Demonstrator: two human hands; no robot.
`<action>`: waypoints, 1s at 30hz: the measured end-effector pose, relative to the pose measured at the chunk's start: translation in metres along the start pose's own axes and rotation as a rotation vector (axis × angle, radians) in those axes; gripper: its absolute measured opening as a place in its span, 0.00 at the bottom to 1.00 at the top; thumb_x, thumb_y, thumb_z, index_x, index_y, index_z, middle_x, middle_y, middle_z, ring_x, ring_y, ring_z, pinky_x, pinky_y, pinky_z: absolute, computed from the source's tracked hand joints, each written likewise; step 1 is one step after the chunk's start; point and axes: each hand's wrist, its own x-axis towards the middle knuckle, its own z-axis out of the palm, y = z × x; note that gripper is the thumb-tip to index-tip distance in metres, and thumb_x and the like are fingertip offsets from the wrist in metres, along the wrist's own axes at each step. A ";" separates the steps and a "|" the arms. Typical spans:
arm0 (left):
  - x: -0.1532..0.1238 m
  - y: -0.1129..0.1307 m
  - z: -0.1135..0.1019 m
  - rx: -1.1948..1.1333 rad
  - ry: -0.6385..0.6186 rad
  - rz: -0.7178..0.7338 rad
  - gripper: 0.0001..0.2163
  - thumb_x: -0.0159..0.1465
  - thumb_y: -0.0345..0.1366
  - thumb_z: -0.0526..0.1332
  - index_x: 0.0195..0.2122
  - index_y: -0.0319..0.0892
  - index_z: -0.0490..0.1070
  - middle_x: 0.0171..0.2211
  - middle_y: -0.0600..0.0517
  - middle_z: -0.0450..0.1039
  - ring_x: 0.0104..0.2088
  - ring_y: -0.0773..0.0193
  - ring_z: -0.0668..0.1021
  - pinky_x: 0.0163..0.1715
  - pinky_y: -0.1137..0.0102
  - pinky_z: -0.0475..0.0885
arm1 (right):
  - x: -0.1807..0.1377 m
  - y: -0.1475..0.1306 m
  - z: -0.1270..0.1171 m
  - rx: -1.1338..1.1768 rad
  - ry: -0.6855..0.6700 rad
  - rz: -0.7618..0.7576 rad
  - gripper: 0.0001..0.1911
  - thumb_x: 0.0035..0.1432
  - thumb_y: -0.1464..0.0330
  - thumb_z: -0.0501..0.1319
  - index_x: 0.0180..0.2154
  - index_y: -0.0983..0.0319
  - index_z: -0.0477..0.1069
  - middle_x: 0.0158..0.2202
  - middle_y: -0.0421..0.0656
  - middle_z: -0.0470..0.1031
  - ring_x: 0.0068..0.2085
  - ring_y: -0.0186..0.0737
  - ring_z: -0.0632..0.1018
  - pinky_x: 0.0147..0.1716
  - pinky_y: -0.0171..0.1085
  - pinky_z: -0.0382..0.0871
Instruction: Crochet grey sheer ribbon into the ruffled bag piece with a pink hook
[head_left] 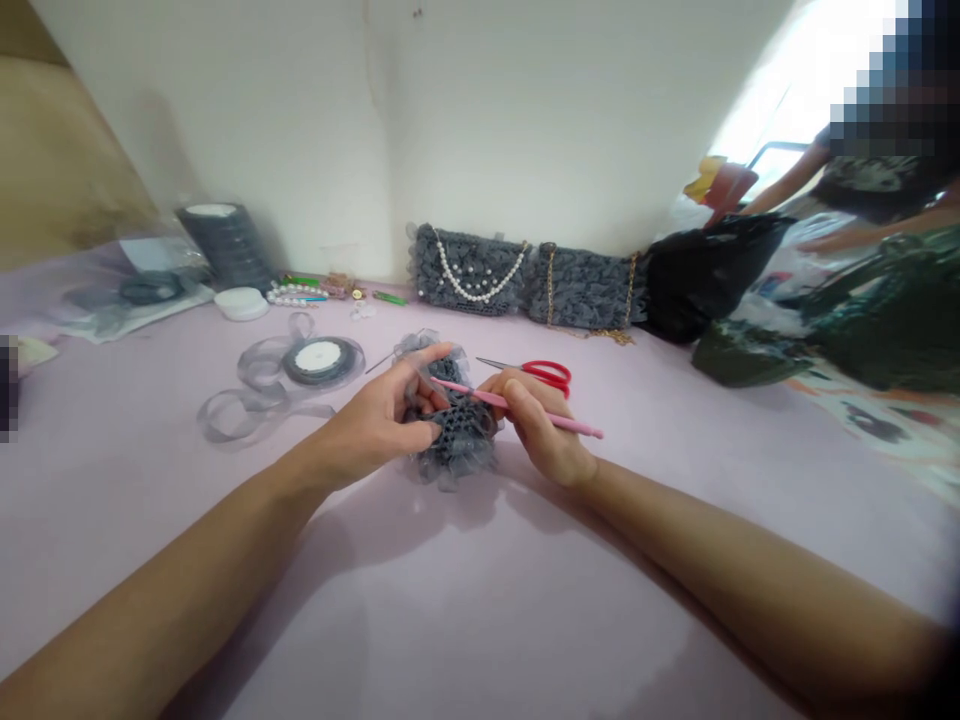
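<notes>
My left hand (386, 415) is closed round a small grey piece of ribbon crochet work (454, 440), fingers pinching its top edge. My right hand (536, 420) is closed on a pink crochet hook (577, 426), whose tip reaches left into the grey work. Sheer grey ribbon runs from the work to a ribbon spool (321, 360) lying flat to the left. Red-handled scissors (544, 373) lie just behind my right hand.
Two finished grey bags (465, 268) (585, 290), one with pearls and one with a gold chain, stand against the wall. A stack of ribbon spools (225, 245), a white lid (240, 303) and beads lie at back left. A black bag (705, 275) and another person (877, 170) are at right.
</notes>
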 end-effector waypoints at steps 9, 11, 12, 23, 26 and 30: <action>0.000 -0.008 -0.007 -0.056 -0.044 0.028 0.36 0.54 0.26 0.61 0.66 0.50 0.59 0.36 0.53 0.67 0.39 0.64 0.72 0.39 0.70 0.67 | 0.000 0.004 0.001 0.012 0.011 -0.028 0.23 0.71 0.56 0.48 0.26 0.58 0.64 0.27 0.41 0.68 0.31 0.39 0.71 0.36 0.42 0.64; 0.001 -0.010 -0.007 -0.092 -0.040 0.038 0.35 0.54 0.26 0.61 0.64 0.49 0.61 0.36 0.53 0.68 0.39 0.64 0.71 0.38 0.71 0.66 | -0.001 0.005 0.001 0.016 0.012 -0.037 0.22 0.71 0.56 0.48 0.26 0.59 0.65 0.27 0.41 0.68 0.31 0.39 0.71 0.35 0.42 0.64; 0.002 -0.010 -0.006 -0.117 -0.033 0.043 0.34 0.53 0.26 0.61 0.64 0.49 0.62 0.36 0.53 0.68 0.39 0.64 0.71 0.39 0.71 0.66 | -0.001 0.005 0.001 0.017 0.013 -0.041 0.22 0.71 0.56 0.48 0.26 0.59 0.65 0.27 0.40 0.68 0.31 0.39 0.71 0.35 0.41 0.64; 0.008 -0.015 0.002 -0.170 0.270 0.009 0.23 0.62 0.37 0.64 0.59 0.44 0.69 0.26 0.55 0.71 0.30 0.68 0.71 0.32 0.73 0.65 | 0.000 -0.003 0.007 -0.085 0.027 -0.009 0.21 0.71 0.58 0.49 0.26 0.60 0.65 0.26 0.40 0.69 0.29 0.35 0.72 0.31 0.37 0.67; 0.009 -0.013 0.007 -0.208 0.360 -0.025 0.22 0.60 0.39 0.66 0.56 0.41 0.72 0.23 0.55 0.70 0.27 0.68 0.70 0.27 0.74 0.63 | -0.001 -0.002 0.008 -0.084 0.027 -0.011 0.21 0.71 0.60 0.48 0.27 0.60 0.65 0.27 0.40 0.70 0.29 0.34 0.72 0.32 0.36 0.67; 0.007 -0.007 0.014 -0.297 0.416 -0.081 0.23 0.60 0.46 0.67 0.53 0.38 0.75 0.22 0.55 0.70 0.25 0.69 0.70 0.25 0.75 0.63 | -0.001 0.000 0.007 -0.097 0.039 -0.027 0.21 0.71 0.59 0.48 0.27 0.60 0.66 0.27 0.40 0.70 0.31 0.35 0.72 0.33 0.35 0.67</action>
